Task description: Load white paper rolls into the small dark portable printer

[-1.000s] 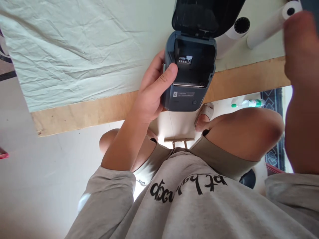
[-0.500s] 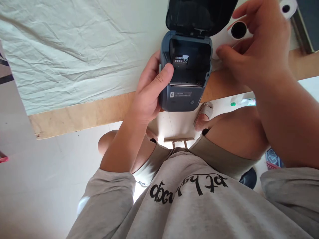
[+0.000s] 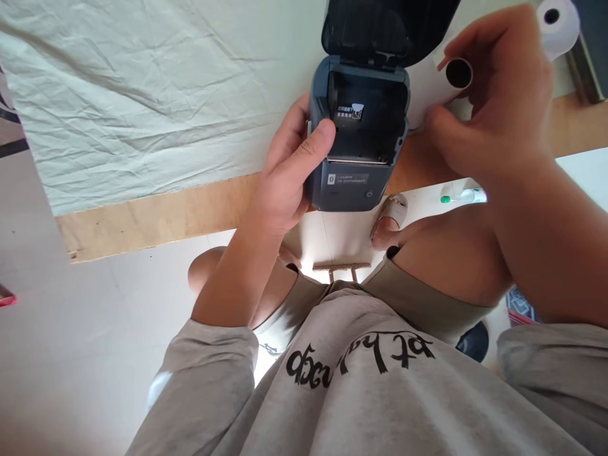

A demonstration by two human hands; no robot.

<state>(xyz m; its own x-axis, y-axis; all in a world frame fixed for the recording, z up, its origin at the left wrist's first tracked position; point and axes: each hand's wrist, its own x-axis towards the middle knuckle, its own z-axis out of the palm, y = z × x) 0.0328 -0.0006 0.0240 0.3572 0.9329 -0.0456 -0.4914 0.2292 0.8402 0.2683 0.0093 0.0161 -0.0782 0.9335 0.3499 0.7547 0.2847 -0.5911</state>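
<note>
My left hand (image 3: 289,171) is wrapped round the left side of a dark blue label printer (image 3: 349,185), its thumb lying over the rim. The printer's black lid (image 3: 370,28) is raised, and its paper bay (image 3: 368,136) has no roll in it. To the right of the printer, my right hand (image 3: 503,101) grips a white paper roll (image 3: 425,88) near its end, thumb below and fingers above. The roll's dark hollow core faces me, and a short flap of paper lifts at its edge. Part of the roll is hidden behind the printer.
A second white roll (image 3: 565,38) stands behind my right hand, beside a dark flat object (image 3: 593,57). Wrinkled pale cloth (image 3: 166,95) covers the table up to its bare wooden edge (image 3: 156,215). Below are my legs, a bottle with a green cap (image 3: 463,196) and a small wooden stool (image 3: 341,266).
The paper roll's near end has shifted slightly down and right, along with my right hand. My left hand and the printer sit a little further right in the picture.
</note>
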